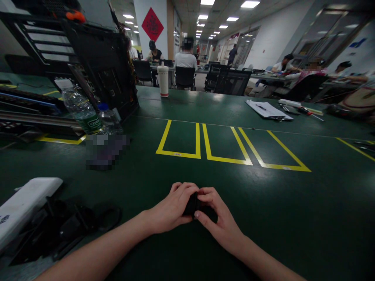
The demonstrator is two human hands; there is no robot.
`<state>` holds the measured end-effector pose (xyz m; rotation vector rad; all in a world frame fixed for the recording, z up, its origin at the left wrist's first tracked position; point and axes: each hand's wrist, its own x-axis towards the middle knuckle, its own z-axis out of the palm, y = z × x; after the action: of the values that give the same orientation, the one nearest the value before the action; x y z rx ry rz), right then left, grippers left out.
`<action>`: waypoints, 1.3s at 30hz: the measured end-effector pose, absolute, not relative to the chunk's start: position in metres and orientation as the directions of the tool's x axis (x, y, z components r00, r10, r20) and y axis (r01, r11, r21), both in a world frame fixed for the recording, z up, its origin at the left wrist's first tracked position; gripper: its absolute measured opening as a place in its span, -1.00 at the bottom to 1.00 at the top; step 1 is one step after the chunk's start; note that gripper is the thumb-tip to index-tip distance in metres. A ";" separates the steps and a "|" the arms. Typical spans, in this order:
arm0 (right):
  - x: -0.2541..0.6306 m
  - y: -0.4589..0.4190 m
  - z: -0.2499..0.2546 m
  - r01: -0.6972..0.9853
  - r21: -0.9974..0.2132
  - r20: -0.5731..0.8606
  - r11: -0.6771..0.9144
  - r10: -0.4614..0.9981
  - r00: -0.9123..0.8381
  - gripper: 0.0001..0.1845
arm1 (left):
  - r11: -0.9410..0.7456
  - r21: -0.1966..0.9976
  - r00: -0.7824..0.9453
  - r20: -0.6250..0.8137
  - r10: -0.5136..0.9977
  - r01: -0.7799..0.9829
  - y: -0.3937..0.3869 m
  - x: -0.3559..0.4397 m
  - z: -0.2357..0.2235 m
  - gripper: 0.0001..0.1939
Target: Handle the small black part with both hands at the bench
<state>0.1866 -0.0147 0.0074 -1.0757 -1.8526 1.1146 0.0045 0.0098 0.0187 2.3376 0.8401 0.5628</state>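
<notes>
Close to me on the dark green table, both hands grip a small black object (191, 205), whose kind I cannot make out. My left hand (172, 205) wraps over its left side, fingers curled across the top and hiding much of it. From the right, the thumb and bent fingers of my right hand (218, 214) press on its edge. Beyond my hands, yellow tape (228, 160) marks several outlines on the table.
At left lie a white case (29, 195) and black straps (73, 222). Behind them stand plastic bottles (77, 103) and a black computer chassis (108, 70). Farther off are a white cup (163, 80), a clipboard (268, 110) and a screwdriver (306, 111). Other people sit at far tables.
</notes>
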 end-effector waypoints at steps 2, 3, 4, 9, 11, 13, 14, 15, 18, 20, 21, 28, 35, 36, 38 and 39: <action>0.186 -0.014 0.007 0.285 -0.924 0.131 0.255 0.911 -0.390 -0.84 | -0.625 0.652 0.708 0.188 0.681 0.429 0.010 0.005 0.019 -0.37; 0.186 -0.014 0.007 0.282 -0.930 0.116 0.235 0.917 -0.381 -0.85 | -0.623 0.655 0.705 0.188 0.684 0.429 0.010 0.005 0.019 -0.38; 0.185 -0.013 0.007 0.278 -0.937 0.099 0.213 0.923 -0.371 -0.85 | -0.620 0.657 0.702 0.189 0.686 0.429 0.010 0.006 0.019 -0.38; 0.182 -0.012 0.014 0.279 -0.955 -0.012 0.096 0.933 -0.361 -0.72 | -0.603 0.675 0.700 0.177 0.691 0.425 0.010 0.005 0.018 -0.39; 0.183 -0.012 0.017 0.289 -0.953 -0.026 0.093 0.924 -0.382 -0.73 | -0.599 0.681 0.699 0.176 0.693 0.422 0.009 0.005 0.019 -0.39; 0.184 -0.013 0.017 0.298 -0.946 -0.008 0.127 0.911 -0.411 -0.78 | -0.603 0.680 0.701 0.181 0.690 0.418 0.009 0.005 0.019 -0.38; 0.185 -0.013 0.016 0.288 -0.946 0.011 0.148 0.903 -0.429 -0.78 | -0.606 0.679 0.701 0.186 0.689 0.415 0.009 0.005 0.019 -0.37; 0.185 -0.013 0.015 0.263 -0.949 0.040 0.172 0.897 -0.440 -0.76 | -0.611 0.674 0.702 0.190 0.686 0.415 0.008 0.005 0.020 -0.36; 0.187 -0.015 0.011 0.194 -0.958 0.106 0.209 0.892 -0.440 -0.69 | -0.603 0.687 0.699 0.192 0.689 0.406 0.007 0.004 0.023 -0.33; 0.186 -0.016 0.009 0.176 -0.962 0.112 0.208 0.890 -0.441 -0.74 | -0.596 0.694 0.695 0.191 0.693 0.404 0.006 0.004 0.024 -0.34; 0.185 -0.016 0.008 0.170 -0.966 0.102 0.193 0.895 -0.433 -0.80 | -0.594 0.696 0.694 0.191 0.695 0.403 0.006 0.004 0.025 -0.34; 0.176 -0.018 0.010 0.176 -0.978 0.043 0.114 0.930 -0.366 -0.86 | -0.587 0.705 0.677 0.206 0.707 0.398 0.003 0.005 0.024 -0.33; 0.178 -0.017 0.014 0.290 -0.935 0.079 0.206 0.915 -0.396 -0.86 | -0.540 0.735 0.690 0.137 0.711 0.411 0.004 0.004 0.025 -0.34; 0.179 -0.016 0.013 0.299 -0.929 0.084 0.219 0.910 -0.405 -0.87 | -0.540 0.734 0.692 0.135 0.709 0.411 0.004 0.003 0.026 -0.33; 0.181 -0.015 0.009 0.299 -0.922 0.101 0.245 0.900 -0.425 -0.87 | -0.555 0.726 0.700 0.143 0.699 0.406 0.003 0.003 0.029 -0.32; 0.183 -0.015 0.007 0.275 -0.927 0.116 0.255 0.892 -0.437 -0.85 | -0.573 0.716 0.712 0.152 0.686 0.399 0.003 0.002 0.030 -0.31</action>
<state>0.1828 -0.0151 0.0070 -1.0609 -1.8632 1.1824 0.0024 0.0029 0.0303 2.2434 0.8209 0.5520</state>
